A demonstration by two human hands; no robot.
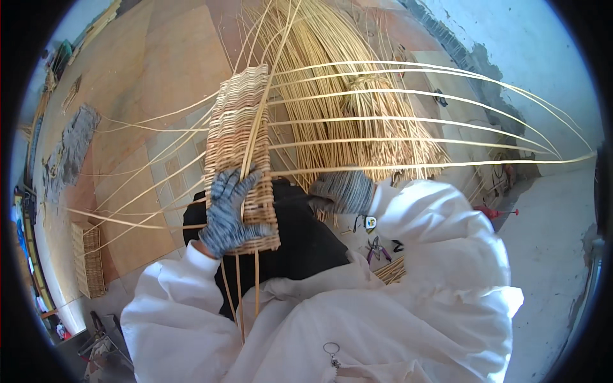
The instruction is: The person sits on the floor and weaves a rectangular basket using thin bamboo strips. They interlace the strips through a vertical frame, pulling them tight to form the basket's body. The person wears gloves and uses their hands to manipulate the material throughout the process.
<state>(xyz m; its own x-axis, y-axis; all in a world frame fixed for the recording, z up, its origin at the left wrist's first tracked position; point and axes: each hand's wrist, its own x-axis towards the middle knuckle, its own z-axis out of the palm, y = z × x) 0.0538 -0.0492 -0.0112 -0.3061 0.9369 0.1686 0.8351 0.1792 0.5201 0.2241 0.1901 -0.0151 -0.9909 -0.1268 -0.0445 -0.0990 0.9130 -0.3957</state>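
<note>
A narrow woven wicker panel point(237, 121) lies lengthwise over black cloth point(306, 239) on my lap, with long loose canes sticking out on all sides. My left hand point(228, 207), in a grey knitted glove, rests flat on its near part. The fingers are spread, the thumb points right, and a few canes point(255, 137) lying along the panel run beneath the fingers. To the right of the panel is my right hand point(345, 191), gloved alike and just below the lowest side cane point(415, 167). Its fingers are curled; shadow and black cloth hide what they hold, if anything.
A large bundle of canes point(319, 83) lies ahead on the floor. Near my right sleeve are a tape measure point(369, 223), purple-handled pliers point(378, 250) and short cane pieces point(391, 271). Another woven piece point(88, 258) lies at left, beyond it a grey cloth point(71, 150).
</note>
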